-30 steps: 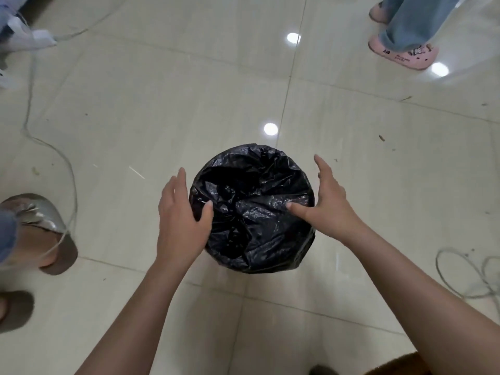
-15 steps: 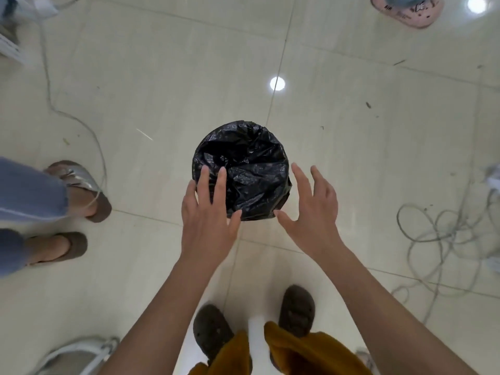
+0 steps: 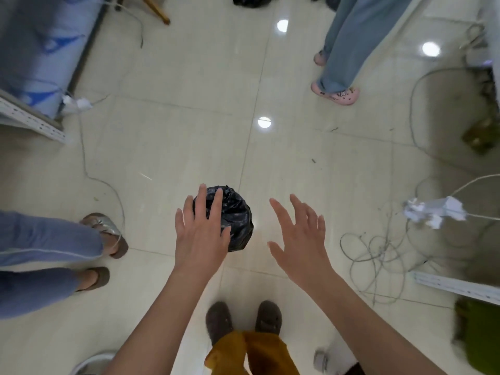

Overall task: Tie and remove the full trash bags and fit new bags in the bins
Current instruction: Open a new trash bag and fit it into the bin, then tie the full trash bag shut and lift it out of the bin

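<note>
Item: one bin (image 3: 238, 226) lined with a black trash bag (image 3: 232, 212), which stood on the tiled floor (image 3: 189, 131) near its middle, ahead of the wearer's dark slippers (image 3: 243, 319). Left hand (image 3: 201, 234) was spread flat, fingers straight, across the bin's left side in view, holding nothing. Right hand (image 3: 300, 239) was splayed wide, empty, apart to the bin's right; loose cables (image 3: 376, 253) lay further right.

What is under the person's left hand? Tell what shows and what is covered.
Under the left hand stands the bin lined with a black bag. The hand covers its near-left part; its inside cannot be seen.
</note>
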Tool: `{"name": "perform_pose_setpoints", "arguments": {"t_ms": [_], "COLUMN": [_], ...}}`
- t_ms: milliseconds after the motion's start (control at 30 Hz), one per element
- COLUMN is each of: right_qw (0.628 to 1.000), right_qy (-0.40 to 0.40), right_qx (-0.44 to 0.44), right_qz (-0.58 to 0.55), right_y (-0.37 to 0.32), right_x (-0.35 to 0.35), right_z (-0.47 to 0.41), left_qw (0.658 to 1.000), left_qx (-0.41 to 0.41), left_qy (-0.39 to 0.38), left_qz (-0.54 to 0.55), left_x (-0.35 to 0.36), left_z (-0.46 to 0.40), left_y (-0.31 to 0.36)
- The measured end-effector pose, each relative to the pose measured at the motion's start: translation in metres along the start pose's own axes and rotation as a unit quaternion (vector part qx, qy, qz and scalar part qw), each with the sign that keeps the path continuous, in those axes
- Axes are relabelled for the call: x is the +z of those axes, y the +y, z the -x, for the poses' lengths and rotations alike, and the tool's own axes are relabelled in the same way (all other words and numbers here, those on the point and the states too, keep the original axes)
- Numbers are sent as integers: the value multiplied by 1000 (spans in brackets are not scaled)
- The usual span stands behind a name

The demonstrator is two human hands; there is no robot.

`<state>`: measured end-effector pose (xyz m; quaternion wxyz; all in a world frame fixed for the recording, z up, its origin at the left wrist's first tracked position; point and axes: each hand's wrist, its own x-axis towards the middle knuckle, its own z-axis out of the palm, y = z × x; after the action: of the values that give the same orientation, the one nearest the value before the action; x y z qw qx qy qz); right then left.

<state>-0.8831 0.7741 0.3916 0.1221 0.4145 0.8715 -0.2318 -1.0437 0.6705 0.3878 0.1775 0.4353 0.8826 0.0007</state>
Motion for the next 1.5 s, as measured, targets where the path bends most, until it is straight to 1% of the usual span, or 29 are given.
{"name": "perform_pose_setpoints", "arguments": {"t_ms": [167, 400, 600, 733, 933, 1100, 1233, 1367, 1500], "right_qw": [999, 999, 998, 997, 997, 997, 996, 997, 997], "right_qy": [18, 49, 63, 68, 62, 66, 72, 67, 65], "right_qx": [-4, -4, -13, -20, -39, -49, -41, -41, -40], "right_qz": [27, 22, 12, 15, 4, 3, 17, 20, 9], "right_y": [-13, -53, -74, -75, -56, -22, -4, -15, -46], "right_x": [-72, -173, -241, -275, -327, -388, -444, -482, -502], "right_z": [-13, -72, -131, -173, -271, -368, -442, -513, -590], "left_qw": [999, 999, 998, 997, 998, 998, 997, 995, 995], "left_qx": [18, 15, 18, 11, -4, -12, -10, -20, -28], "left_qy": [13, 32, 55, 65, 58, 54, 80, 102, 93], "left_qz": [-26, -21, -37, -41, -32, -2, 9, 4, -11], "left_x": [-70, -157, -220, -249, -278, -306, -341, -374, -400], "left_z": [-18, -85, -149, -192, -290, -398, -473, -537, -614], "left_y": [11, 14, 21, 31, 57, 107, 135, 126, 99]}}
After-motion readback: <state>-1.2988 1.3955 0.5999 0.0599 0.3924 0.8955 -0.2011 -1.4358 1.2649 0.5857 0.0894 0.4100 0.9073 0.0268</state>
